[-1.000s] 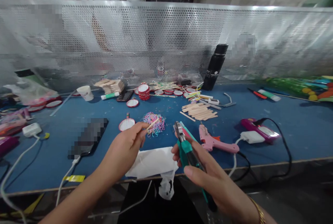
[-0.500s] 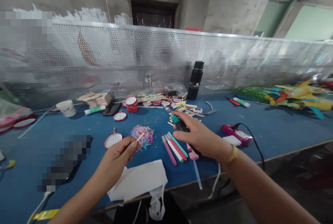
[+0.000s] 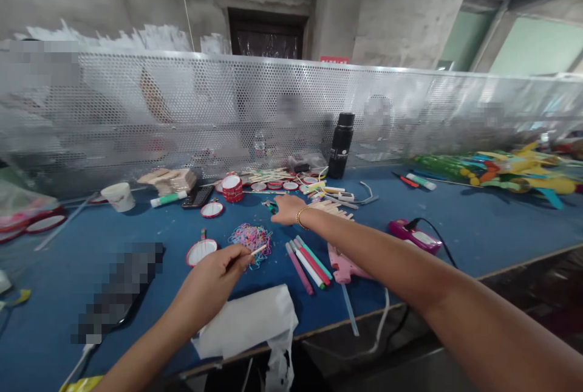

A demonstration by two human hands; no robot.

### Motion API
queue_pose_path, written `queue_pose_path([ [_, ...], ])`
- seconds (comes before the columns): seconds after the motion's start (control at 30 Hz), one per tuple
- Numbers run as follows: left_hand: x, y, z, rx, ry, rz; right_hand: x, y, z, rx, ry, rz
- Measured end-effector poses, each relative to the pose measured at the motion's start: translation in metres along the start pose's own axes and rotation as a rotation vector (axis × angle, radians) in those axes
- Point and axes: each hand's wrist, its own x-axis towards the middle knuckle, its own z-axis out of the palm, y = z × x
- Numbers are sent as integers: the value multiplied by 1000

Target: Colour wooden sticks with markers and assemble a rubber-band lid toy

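Small wooden stick (image 3: pixel 259 250): pinched by one end in left hand (image 3: pixel 221 273), above tangled loops (image 3: pixel 249 237); a loose pinch could drop it among them. Pliers (image 3: pixel 272 206): at right hand (image 3: pixel 289 209), firmness of grip cannot be told. Hands: apart. Markers (image 3: pixel 314 264), pink glue gun (image 3: pixel 341 265): near right forearm (image 3: pixel 387 246); a low sweep might knock them
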Motion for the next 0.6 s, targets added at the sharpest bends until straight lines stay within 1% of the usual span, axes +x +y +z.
queue_pose_path([
  [0.1, 1, -1, -5, 51, -11, -23, 10, -3, 8, -25, 47, 4],
  [0.17, 2, 0, -7, 74, -15, -31, 14, -4, 9, -32, 55, -4],
  [0.23, 4, 1, -10, 98, -8, -38, 13, -4, 6, -30, 55, -30],
  [0.3, 6, 1, -13, 132, 5, -52, 7, -6, -2, -16, 69, -86],
  [0.37, 7, 1, -16, 176, 10, -65, -6, -11, -12, 15, 101, -187],
  [0.43, 8, 2, -18, 212, 2, -71, -27, -18, -21, 58, 106, -345],
  [0.47, 7, 3, -19, 224, -2, -69, -39, -23, -24, 78, 93, -436],
  [0.53, 5, 6, -20, 250, -3, -64, -65, -32, -26, 97, 23, -613],
  [0.6, 1, 12, -21, 276, -6, -55, -88, -38, -25, 75, -31, -720],
])
